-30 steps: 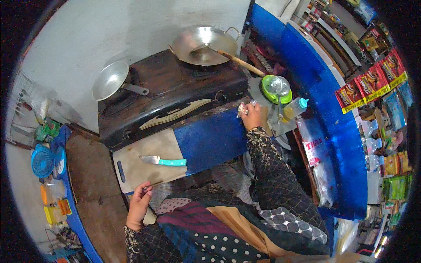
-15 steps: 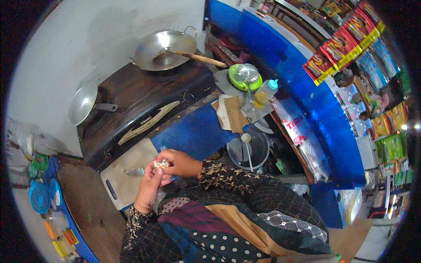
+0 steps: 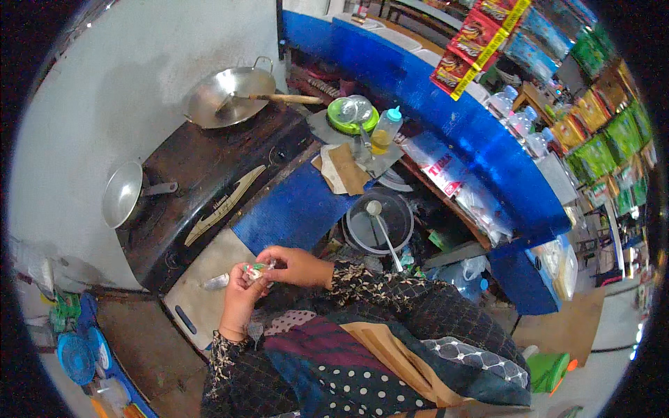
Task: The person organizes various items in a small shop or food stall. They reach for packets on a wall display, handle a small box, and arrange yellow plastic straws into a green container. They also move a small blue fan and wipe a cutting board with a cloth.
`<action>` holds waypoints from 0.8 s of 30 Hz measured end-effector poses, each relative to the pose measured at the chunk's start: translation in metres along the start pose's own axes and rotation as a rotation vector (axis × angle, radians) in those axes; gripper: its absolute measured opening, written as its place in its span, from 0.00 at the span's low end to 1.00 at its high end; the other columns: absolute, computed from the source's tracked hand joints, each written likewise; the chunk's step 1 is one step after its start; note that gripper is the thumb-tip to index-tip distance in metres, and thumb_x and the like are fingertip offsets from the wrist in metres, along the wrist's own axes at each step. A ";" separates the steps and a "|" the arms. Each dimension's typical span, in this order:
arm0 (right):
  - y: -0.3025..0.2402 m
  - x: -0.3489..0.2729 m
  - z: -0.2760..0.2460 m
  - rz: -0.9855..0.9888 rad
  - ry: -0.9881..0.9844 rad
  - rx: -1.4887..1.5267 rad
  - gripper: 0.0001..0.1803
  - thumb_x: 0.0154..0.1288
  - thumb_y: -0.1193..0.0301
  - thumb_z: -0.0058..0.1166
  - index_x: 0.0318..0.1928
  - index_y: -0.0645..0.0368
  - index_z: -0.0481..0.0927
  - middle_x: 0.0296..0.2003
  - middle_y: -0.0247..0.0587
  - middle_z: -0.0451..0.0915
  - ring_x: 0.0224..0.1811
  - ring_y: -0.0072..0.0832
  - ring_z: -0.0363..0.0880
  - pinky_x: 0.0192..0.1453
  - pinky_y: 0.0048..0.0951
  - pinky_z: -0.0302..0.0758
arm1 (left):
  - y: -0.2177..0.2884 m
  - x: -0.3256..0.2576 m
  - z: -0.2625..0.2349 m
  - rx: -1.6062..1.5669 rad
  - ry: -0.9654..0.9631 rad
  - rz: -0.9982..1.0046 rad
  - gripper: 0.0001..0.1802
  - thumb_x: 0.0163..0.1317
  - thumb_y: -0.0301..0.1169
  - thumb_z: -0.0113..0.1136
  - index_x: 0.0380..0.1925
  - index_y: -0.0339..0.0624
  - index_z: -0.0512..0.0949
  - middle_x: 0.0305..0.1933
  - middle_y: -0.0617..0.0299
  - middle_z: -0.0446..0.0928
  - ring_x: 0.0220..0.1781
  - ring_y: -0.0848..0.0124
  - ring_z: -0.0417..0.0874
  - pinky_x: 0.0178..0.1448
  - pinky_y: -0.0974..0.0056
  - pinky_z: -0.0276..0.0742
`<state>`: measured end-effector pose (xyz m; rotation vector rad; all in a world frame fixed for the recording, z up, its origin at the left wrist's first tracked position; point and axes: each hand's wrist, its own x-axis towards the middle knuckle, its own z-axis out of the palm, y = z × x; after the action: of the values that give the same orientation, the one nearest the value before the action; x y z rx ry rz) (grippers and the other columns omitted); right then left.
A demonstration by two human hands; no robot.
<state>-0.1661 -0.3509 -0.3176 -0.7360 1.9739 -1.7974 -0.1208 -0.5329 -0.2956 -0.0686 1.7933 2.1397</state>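
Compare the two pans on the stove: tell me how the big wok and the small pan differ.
The wok at the far end of the stove is larger and deeper; the small pan at the near left is shallower. The wok has a loop handle on its rim and a wooden-handled utensil lying in it; the small pan has one straight dark handle and looks empty. Both are round, silvery metal.

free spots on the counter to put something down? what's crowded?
Free: the blue counter between the stove and the brown paper, and the far end of the cutting board by the stove. Crowded: the corner with the green plate and squeeze bottle, and the board's near end, where both hands hold a small packet.
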 end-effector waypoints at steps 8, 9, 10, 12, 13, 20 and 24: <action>-0.030 -0.033 0.025 0.206 0.066 -0.111 0.21 0.59 0.62 0.58 0.50 0.57 0.71 0.39 0.36 0.76 0.38 0.20 0.74 0.43 0.24 0.71 | 0.000 -0.020 -0.011 -0.047 -0.224 -0.106 0.14 0.63 0.26 0.53 0.47 0.41 0.64 0.39 0.62 0.73 0.34 0.76 0.76 0.36 0.72 0.74; -0.027 -0.035 0.030 0.163 0.084 -0.125 0.20 0.60 0.63 0.57 0.50 0.57 0.71 0.38 0.36 0.76 0.38 0.19 0.73 0.44 0.24 0.71 | -0.003 -0.022 -0.015 -0.089 -0.260 -0.137 0.14 0.63 0.26 0.52 0.47 0.41 0.64 0.40 0.62 0.73 0.36 0.76 0.76 0.38 0.72 0.74; -0.019 -0.038 0.034 0.120 0.101 -0.139 0.20 0.60 0.64 0.57 0.50 0.57 0.71 0.37 0.35 0.76 0.39 0.19 0.73 0.44 0.24 0.71 | -0.006 -0.023 -0.019 -0.091 -0.271 -0.138 0.14 0.63 0.26 0.52 0.47 0.41 0.65 0.40 0.62 0.73 0.35 0.76 0.76 0.37 0.72 0.74; -0.009 -0.045 0.040 0.057 0.121 -0.156 0.19 0.59 0.64 0.57 0.49 0.57 0.71 0.36 0.36 0.76 0.37 0.20 0.73 0.43 0.25 0.72 | -0.013 -0.025 -0.024 -0.100 -0.296 -0.138 0.13 0.63 0.27 0.53 0.46 0.41 0.65 0.39 0.62 0.73 0.34 0.75 0.76 0.37 0.72 0.74; -0.006 -0.046 0.043 0.027 0.128 -0.152 0.20 0.59 0.63 0.57 0.49 0.56 0.71 0.34 0.38 0.76 0.36 0.22 0.75 0.42 0.27 0.73 | -0.012 -0.027 -0.023 -0.091 -0.295 -0.150 0.12 0.63 0.27 0.53 0.45 0.41 0.65 0.39 0.62 0.73 0.34 0.75 0.76 0.37 0.72 0.74; -0.044 -0.043 0.031 0.104 0.194 0.056 0.23 0.57 0.64 0.58 0.52 0.56 0.69 0.37 0.39 0.77 0.38 0.26 0.76 0.44 0.29 0.73 | -0.008 -0.018 -0.020 -0.018 -0.181 -0.043 0.09 0.63 0.27 0.53 0.41 0.40 0.66 0.36 0.61 0.75 0.32 0.76 0.77 0.35 0.73 0.74; -0.002 -0.026 -0.001 -0.005 0.089 -0.095 0.26 0.57 0.63 0.58 0.55 0.55 0.67 0.41 0.39 0.75 0.40 0.27 0.76 0.46 0.29 0.73 | 0.010 0.002 0.000 -0.011 -0.143 -0.051 0.08 0.63 0.26 0.53 0.40 0.40 0.67 0.35 0.61 0.76 0.30 0.76 0.77 0.35 0.73 0.74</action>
<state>-0.1460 -0.3350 -0.3170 -0.7018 2.1290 -1.7790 -0.1258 -0.5335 -0.2863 0.0349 1.6808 2.0636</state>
